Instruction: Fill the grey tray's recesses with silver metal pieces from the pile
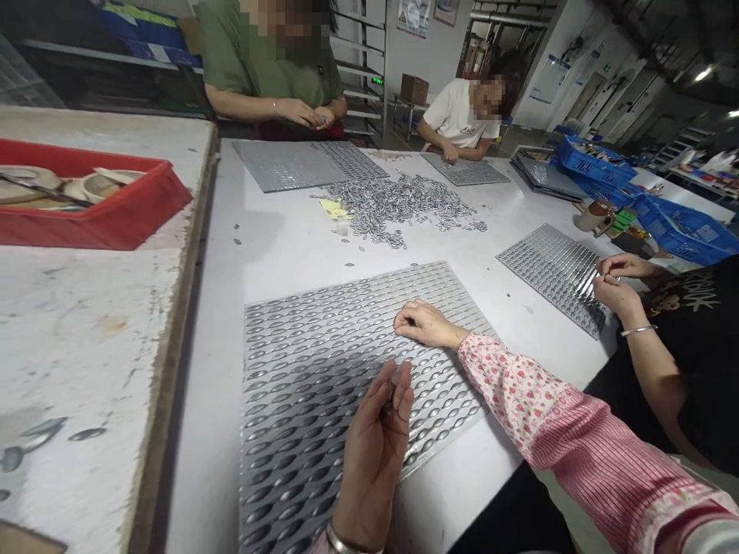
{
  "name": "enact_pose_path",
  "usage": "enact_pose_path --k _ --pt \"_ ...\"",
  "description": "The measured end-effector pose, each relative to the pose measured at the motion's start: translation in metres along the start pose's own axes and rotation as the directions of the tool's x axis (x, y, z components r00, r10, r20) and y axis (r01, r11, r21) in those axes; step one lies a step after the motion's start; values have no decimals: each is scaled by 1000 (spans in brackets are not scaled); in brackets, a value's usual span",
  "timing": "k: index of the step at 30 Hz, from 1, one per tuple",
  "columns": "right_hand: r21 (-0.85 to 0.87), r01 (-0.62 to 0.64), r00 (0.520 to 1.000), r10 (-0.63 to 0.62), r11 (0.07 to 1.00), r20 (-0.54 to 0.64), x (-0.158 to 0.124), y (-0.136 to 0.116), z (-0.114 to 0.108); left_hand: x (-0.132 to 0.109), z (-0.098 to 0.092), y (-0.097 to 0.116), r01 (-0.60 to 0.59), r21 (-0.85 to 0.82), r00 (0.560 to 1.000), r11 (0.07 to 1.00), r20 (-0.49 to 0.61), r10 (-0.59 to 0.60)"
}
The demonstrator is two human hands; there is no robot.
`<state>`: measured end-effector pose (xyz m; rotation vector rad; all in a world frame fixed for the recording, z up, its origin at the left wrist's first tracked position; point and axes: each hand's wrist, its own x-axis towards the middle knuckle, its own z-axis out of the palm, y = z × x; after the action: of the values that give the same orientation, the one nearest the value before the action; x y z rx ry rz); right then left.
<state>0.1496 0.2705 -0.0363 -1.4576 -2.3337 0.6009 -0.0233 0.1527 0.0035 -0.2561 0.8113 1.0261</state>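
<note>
A large grey tray (300, 362) with rows of oval pockets lies on the white table in front of me, many pockets filled with small metal pieces. My left hand (375, 446) hovers over the tray's near side, fingers pinched on a small metal piece (392, 392). Farther out on the tray rests my right hand (424, 323), in a pink floral sleeve, its fingers curled down against the pockets; what they hold, if anything, is hidden. A heap of loose metal pieces (398, 204) lies beyond the tray.
A red bin (115, 219) sits on the raised bench at left. Three other people work at similar trays: one at the right (623, 288), two at the far side. Blue crates (663, 208) and a mug (594, 217) stand at the right.
</note>
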Motion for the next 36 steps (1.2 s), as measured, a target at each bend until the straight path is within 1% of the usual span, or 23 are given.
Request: enact_pose_path --k 5,7,9,12,14,16,18,20,21,23,24,26,28,29,30,31,32,33,34,36 --pt "-8 -60 998 60 998 -10 3 -4 1 2 1 -1 -39 -15 999 999 6 39" --pt "-2 -79 997 79 997 -14 5 -5 1 2 1 -1 -43 -24 999 999 24 44" --pt "29 -122 993 121 992 11 10 -7 -1 1 1 -1 -35 -21 998 999 54 36" --pt "97 -210 976 203 973 80 14 -9 -3 0 0 -1 -24 -14 994 1000 103 25" --pt "150 -227 974 221 962 53 12 -14 -4 -1 -1 0 -20 -22 992 1000 127 23" --pt "247 -157 986 165 956 -14 2 -23 -5 -1 -1 1 -24 -34 990 999 135 28" --pt "334 -6 999 19 943 -36 -12 -35 -8 -1 0 1 -42 -54 991 998 124 49" --pt "317 152 986 -167 936 20 -28 -49 -10 0 0 1 -60 -63 989 996 128 68" --pt "281 200 974 -222 938 46 -35 -55 -11 1 0 0 -66 -61 988 996 135 74" --pt "247 241 963 -264 938 62 -46 -63 -10 3 1 -2 -75 -44 985 996 152 81" --pt "276 231 966 -253 933 48 -50 -64 -8 4 1 -2 -82 -30 984 996 154 86" --pt "442 154 986 -168 884 -8 -54 -61 -5 5 2 -4 -106 4 986 994 132 105" --pt "654 38 998 -2 756 -55 -54 -49 -4 5 1 -4 -119 54 988 991 100 113" --pt "730 -12 993 95 683 -72 -53 -41 -5 5 0 -4 -117 81 990 990 83 111" --pt "771 -50 979 183 635 -88 -51 -32 -6 4 -1 -4 -109 103 992 989 67 103" --pt "777 -79 962 253 625 -106 -48 -23 -9 4 -2 -4 -97 121 994 988 58 91" --pt "753 -106 945 302 649 -128 -45 -14 -11 4 -3 -3 -82 131 996 988 53 76" --pt "708 -132 933 328 693 -147 -41 -6 -13 5 -5 -3 -69 133 997 989 53 62" --pt "654 -155 931 331 741 -155 -38 1 -14 5 -6 -3 -59 129 997 990 60 51" --pt "557 -178 944 300 811 -134 -32 10 -14 6 -7 -2 -48 109 996 993 81 39"
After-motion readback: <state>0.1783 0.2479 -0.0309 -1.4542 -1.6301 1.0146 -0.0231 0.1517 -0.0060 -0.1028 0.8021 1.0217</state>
